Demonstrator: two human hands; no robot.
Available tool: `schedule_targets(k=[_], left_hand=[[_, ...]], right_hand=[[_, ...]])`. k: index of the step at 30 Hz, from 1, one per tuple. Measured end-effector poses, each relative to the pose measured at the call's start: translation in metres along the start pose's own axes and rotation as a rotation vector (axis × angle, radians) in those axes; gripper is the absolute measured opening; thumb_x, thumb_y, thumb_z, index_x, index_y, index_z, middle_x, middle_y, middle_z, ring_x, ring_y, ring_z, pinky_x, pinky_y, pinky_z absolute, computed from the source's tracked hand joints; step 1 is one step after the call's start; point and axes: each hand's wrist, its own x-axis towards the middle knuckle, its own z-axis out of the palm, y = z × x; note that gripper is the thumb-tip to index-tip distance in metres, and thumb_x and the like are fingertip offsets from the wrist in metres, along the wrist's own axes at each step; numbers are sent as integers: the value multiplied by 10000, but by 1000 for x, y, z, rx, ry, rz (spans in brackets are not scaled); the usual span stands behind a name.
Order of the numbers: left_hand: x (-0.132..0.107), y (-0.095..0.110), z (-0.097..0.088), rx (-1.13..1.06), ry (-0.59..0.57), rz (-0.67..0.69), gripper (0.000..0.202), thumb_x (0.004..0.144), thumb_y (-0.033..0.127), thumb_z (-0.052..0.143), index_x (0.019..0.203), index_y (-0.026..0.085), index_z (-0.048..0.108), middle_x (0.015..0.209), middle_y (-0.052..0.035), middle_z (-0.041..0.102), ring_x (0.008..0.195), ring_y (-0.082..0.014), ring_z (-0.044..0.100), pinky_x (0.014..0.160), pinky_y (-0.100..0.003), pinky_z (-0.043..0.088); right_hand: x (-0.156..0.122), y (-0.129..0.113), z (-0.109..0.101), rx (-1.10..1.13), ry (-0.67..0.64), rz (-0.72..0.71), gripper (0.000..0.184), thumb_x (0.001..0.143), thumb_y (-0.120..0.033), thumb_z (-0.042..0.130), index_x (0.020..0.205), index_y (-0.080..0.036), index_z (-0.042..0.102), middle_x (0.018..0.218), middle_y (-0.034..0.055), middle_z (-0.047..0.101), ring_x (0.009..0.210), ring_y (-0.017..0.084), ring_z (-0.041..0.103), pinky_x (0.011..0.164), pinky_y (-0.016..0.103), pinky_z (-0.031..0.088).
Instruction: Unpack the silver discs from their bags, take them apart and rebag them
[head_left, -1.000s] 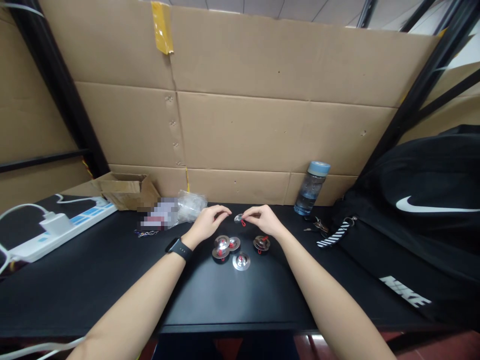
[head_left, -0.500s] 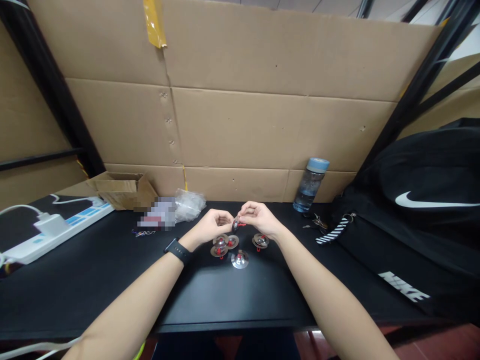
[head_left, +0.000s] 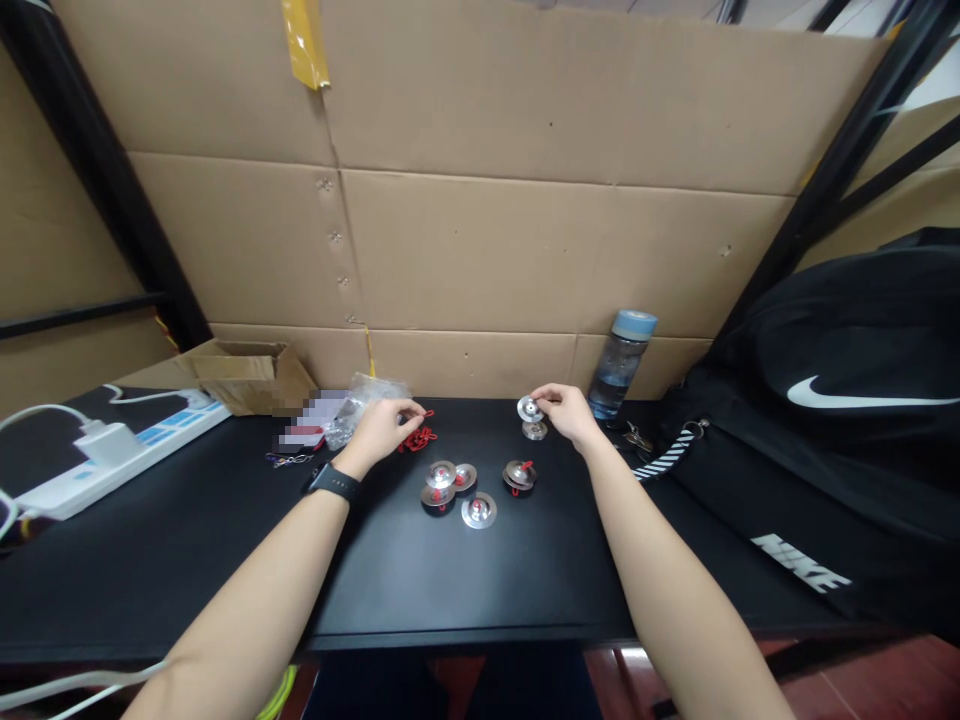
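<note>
Several small silver discs with red cords [head_left: 465,487] lie in a cluster on the black table [head_left: 420,580]. My right hand [head_left: 568,412] is closed, pinching one bare silver disc [head_left: 529,408] just above another disc [head_left: 535,431] that lies on the table at the back right. My left hand [head_left: 379,428], with a black watch [head_left: 330,481] on the wrist, is closed on a red cord [head_left: 417,437] at a small pile of red cords to the left of the cluster.
A blue-capped water bottle [head_left: 621,364] stands against the cardboard wall behind my right hand. A black sports bag [head_left: 832,420] fills the right side, with keys [head_left: 637,440] beside it. At the left are a clear plastic bag [head_left: 358,405], an open cardboard box [head_left: 240,372] and a white power strip [head_left: 112,450].
My hands, which met over one disc above the cluster, have pulled apart. The right carried the disc back and right; the left took the red cord off to the left.
</note>
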Motion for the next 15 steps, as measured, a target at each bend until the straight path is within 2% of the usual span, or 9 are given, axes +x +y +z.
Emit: schedule_targets(k=[1, 6, 9, 15], left_hand=[[0, -5, 2, 26, -30, 8, 209, 846, 325, 609, 904, 203, 769, 908, -40, 776, 772, -195, 687, 776, -293, 507], [1, -14, 10, 50, -130, 34, 221, 856, 320, 595, 919, 202, 771, 946, -56, 777, 836, -217, 702, 796, -297, 503], [2, -15, 11, 43, -177, 47, 210, 850, 323, 596, 890, 210, 768, 932, -48, 776, 842, -219, 703, 787, -294, 503], [1, -13, 9, 13, -188, 70, 232, 852, 362, 588, 869, 214, 767, 911, -52, 772, 837, -222, 697, 794, -293, 501]], right_hand=[[3, 10, -2, -108, 9, 28, 186, 789, -174, 587, 896, -147, 738, 883, 71, 764, 780, 170, 694, 735, 270, 522], [8, 39, 1, -240, -12, 92, 211, 766, -89, 590, 868, -136, 769, 833, 87, 772, 753, 169, 702, 717, 243, 511], [7, 42, 3, -300, -44, 103, 209, 776, -89, 594, 859, -149, 776, 836, 80, 774, 751, 166, 703, 718, 236, 503], [5, 35, 2, -402, -88, 108, 250, 770, -66, 570, 824, -176, 789, 807, 65, 774, 767, 173, 707, 729, 235, 497]])
